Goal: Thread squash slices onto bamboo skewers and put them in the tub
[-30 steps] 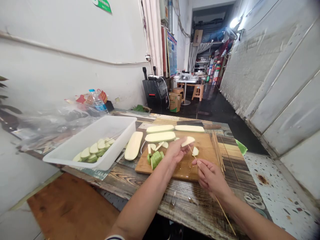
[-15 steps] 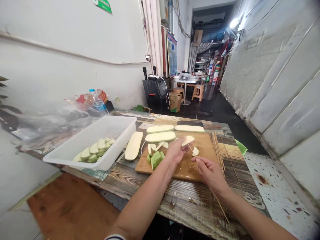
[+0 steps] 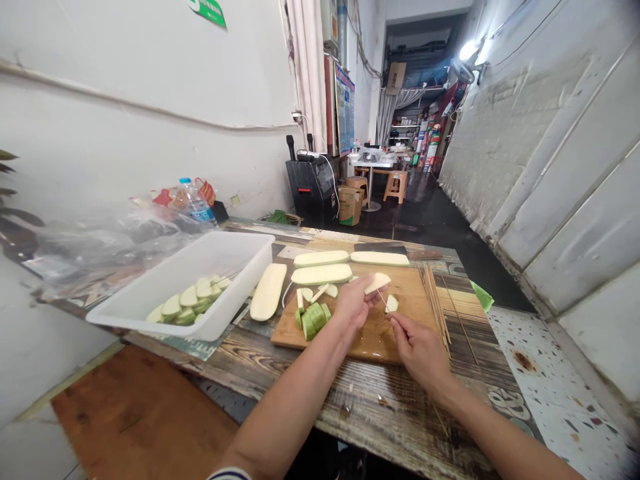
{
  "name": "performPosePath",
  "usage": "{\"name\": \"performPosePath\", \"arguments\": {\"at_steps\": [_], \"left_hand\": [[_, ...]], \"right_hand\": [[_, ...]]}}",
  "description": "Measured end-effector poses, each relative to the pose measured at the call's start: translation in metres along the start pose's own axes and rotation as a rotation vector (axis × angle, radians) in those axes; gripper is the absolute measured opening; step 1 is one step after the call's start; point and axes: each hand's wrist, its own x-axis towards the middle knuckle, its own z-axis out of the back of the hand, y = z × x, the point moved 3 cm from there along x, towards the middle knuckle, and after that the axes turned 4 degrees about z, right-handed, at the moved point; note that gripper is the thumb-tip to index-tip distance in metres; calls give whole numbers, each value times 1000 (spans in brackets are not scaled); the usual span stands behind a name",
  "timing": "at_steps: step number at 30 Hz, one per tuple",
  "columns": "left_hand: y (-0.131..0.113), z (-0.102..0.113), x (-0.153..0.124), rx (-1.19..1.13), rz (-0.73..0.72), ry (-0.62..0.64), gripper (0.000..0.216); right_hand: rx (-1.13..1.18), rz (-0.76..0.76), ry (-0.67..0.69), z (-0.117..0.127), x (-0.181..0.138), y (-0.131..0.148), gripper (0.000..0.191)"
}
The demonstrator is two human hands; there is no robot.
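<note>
My left hand [image 3: 357, 303] is closed on a pale zucchini slice [image 3: 378, 283], held above the wooden cutting board [image 3: 373, 343]. Pinched in my right hand [image 3: 419, 343] is a thin bamboo skewer [image 3: 383, 300]; its front end meets the underside of the slice, and its tail comes out below my wrist. How deep the tip sits in the slice I cannot tell. Another zucchini piece [image 3: 392, 304] lies on the board just behind the skewer. Left of my left hand is a cluster of cut green-skinned zucchini slices [image 3: 313, 320].
Halved zucchinis [image 3: 321, 274] lie along the board's back edge, near a knife [image 3: 425, 255]. One half [image 3: 269, 292] rests beside the white plastic tub [image 3: 220, 328], which holds skewered slices [image 3: 187, 300]. Loose skewers [image 3: 437, 303] lie at the board's right edge. Plastic bags [image 3: 115, 233] cover the table's left end.
My right hand has moved slightly, and less of the skewer's tail shows below my wrist. The left hand keeps hold of the slice in nearly the same place.
</note>
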Motion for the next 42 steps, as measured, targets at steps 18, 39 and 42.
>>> {"name": "performPosePath", "arguments": {"at_steps": [18, 39, 42], "left_hand": [[5, 3, 5, 8, 21, 19, 14], [22, -13, -9, 13, 33, 50, 10], [14, -7, -4, -16, 20, -14, 7]], "right_hand": [[916, -462, 155, -14, 2, -5, 31], [575, -370, 110, -3, 13, -12, 33], [568, -363, 184, -4, 9, -10, 35]]}}
